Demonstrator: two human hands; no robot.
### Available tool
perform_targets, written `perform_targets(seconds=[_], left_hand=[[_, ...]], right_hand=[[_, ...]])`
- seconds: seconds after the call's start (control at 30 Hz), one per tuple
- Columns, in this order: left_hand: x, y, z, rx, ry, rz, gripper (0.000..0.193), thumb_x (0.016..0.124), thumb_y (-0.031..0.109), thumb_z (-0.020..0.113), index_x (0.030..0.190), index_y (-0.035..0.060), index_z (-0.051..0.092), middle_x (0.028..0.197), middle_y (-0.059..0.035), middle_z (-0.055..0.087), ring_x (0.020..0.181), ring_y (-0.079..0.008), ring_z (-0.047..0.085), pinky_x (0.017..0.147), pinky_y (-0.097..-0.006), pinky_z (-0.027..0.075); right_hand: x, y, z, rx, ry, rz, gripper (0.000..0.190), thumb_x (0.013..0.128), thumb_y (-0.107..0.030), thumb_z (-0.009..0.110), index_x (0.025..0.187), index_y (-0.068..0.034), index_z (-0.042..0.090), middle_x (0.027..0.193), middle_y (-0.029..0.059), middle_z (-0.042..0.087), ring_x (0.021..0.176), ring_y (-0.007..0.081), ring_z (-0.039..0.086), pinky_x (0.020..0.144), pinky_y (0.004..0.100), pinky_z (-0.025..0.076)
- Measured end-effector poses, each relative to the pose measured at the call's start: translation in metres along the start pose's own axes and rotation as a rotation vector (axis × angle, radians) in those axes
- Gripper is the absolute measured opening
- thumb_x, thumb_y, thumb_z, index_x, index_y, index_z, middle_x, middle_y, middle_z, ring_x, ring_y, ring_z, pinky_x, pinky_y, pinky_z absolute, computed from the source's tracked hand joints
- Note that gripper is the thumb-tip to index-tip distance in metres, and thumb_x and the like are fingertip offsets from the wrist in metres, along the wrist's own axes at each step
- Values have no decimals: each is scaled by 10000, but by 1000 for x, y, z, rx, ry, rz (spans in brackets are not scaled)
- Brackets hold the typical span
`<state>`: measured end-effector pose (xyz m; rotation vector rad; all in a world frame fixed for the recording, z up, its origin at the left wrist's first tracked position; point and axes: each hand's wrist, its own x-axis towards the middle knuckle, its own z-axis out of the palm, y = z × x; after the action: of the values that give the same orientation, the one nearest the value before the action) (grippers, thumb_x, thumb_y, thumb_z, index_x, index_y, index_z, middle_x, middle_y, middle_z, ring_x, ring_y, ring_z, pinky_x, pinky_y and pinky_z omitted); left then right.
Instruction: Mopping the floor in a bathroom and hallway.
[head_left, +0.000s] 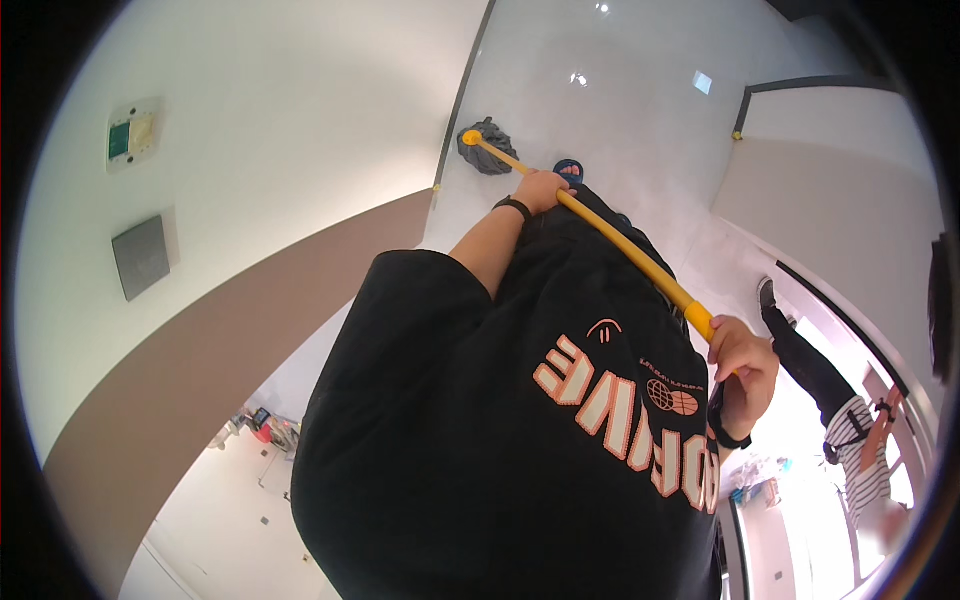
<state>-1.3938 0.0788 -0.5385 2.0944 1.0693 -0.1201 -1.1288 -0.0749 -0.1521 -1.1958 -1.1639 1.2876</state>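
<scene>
A mop with a yellow pole (630, 251) runs slantwise across the front of my body. Its grey mop head (499, 161) lies on the pale floor, close to the foot of the wall. My left hand (541, 190) grips the lower part of the pole, with a black band on the wrist. Higher up, near the pole's top end, my right hand (746, 364) is closed around it beside my black T-shirt; that wrist also has a dark band. My foot in a blue sandal (570, 171) shows just beyond my left hand.
A white wall (300, 97) with an open socket box (131, 136) and a grey plate (141, 257) stands at left. Another wall corner (739, 135) juts in at right. Farther right, a person in a striped top (855, 442) reaches toward a door or window frame.
</scene>
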Motion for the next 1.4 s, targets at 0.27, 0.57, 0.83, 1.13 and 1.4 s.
perform_targets(seconds=[0.27,0.57,0.83,1.13,1.4], left_hand=[[52,21,-27,199,-125,232,331,909,475,553,819,204,720,856,-41,710,886,-271,671,822,-441,442],[113,87,-23,98,-67,597,277,864,406,618,715,178,664,695,-45,643,764,-282,643,735,-448,426],[134,141,-29,5,-65,598,341,879,409,615,664,145,601,659,-46,606,763,-279,625,767,-448,411],[124,115,-26,14,-59,539,362,871,428,623,663,135,576,694,-70,607,783,-304,620,734,-468,421],[104,83,-21,-53,-96,419,271,782,394,655,721,133,615,735,-87,633,814,-338,637,681,-492,447]], right_hand=[[-30,-15,30,-101,173,-34,193,694,-184,464,590,-55,564,566,93,494,628,251,505,880,454,402],[-52,-35,17,-292,-4,-181,124,554,-174,507,602,-94,588,534,55,496,561,230,485,811,427,415],[-34,-54,28,-372,-45,-261,77,539,-142,536,595,-103,571,492,23,467,495,200,481,704,388,452],[-25,-44,0,-251,-137,-309,60,613,-120,521,590,-87,565,478,40,478,466,213,491,677,391,450],[-2,-36,-20,-95,34,-314,181,777,-119,507,601,-89,536,464,22,486,426,191,483,607,372,424]])
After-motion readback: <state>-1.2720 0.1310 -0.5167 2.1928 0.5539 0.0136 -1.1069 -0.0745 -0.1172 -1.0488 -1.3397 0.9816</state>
